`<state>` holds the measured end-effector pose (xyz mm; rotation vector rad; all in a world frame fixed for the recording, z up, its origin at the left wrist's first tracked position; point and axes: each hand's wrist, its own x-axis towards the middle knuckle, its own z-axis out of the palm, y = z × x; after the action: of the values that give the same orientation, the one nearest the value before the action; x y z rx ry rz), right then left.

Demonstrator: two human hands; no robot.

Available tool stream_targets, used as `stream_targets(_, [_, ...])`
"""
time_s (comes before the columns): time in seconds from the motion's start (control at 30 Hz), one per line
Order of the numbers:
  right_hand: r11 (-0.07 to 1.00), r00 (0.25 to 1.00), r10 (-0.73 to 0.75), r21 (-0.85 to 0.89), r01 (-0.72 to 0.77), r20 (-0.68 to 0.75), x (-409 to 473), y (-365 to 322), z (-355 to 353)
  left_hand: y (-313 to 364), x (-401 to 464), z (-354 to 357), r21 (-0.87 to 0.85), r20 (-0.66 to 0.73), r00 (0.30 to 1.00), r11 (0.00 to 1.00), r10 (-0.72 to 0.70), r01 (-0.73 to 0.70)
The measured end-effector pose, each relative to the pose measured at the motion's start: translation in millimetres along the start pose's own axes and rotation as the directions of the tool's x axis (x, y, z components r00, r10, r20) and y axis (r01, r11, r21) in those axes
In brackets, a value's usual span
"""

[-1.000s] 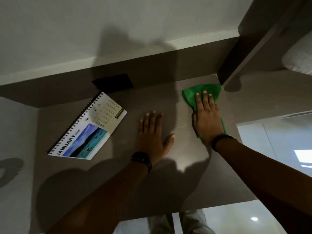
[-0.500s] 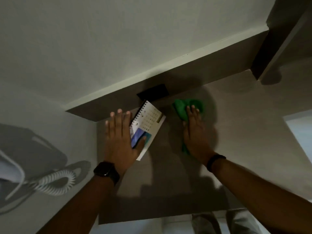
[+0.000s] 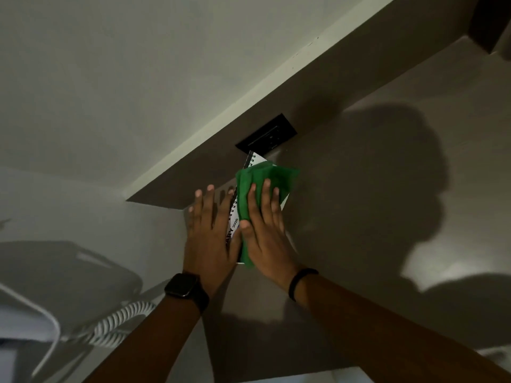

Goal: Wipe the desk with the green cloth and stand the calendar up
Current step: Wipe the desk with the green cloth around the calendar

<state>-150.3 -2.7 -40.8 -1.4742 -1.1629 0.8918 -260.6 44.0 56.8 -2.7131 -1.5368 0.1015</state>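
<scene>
near the worktop's [image 3: 359,244] back-left corner, right hand [image 3: 266,239], fingers spread flat, presses green cloth [image 3: 261,179] on calendar [image 3: 234,219]; left hand [image 3: 207,236], spread flat, should steady it.

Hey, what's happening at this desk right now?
A person is cleaning a brown desk. Their right hand presses a green cloth flat, and the cloth lies over most of a spiral-bound calendar near the desk's back left corner. The left hand lies flat beside it, partly on the calendar's edge. The calendar looks to be lying down, not standing. A black outlet plate sits in the panel just behind it.
</scene>
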Motion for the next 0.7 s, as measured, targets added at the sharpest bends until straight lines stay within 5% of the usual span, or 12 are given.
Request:
stream_targets(0.17, [0.987, 0.981, 0.160, -0.009, -0.162, -0.110, 29, 6, -8, 1, 1, -1, 0.021, 0.033, 0.998, 0.999, -0.047, 0.046])
stream_targets(0.37, [0.996, 0.993, 0.085, -0.027, -0.088, -0.078, 17, 6, 6, 5, 0, -2, 0.037, 0.019, 0.999, 0.999, -0.036, 0.035])
stream_targets(0.53, [0.981, 0.977, 0.192, 0.044, -0.189, -0.088, 30, 15, -3, 4, 1, 1, 0.046, 0.012, 0.999, 0.998, -0.044, 0.044])
stream_targets(0.7, [0.999, 1.000, -0.004, -0.047, 0.004, -0.011, 15, 10, 6, 3, 0, 0, 0.060, -0.007, 1.000, 0.998, -0.016, 0.016])
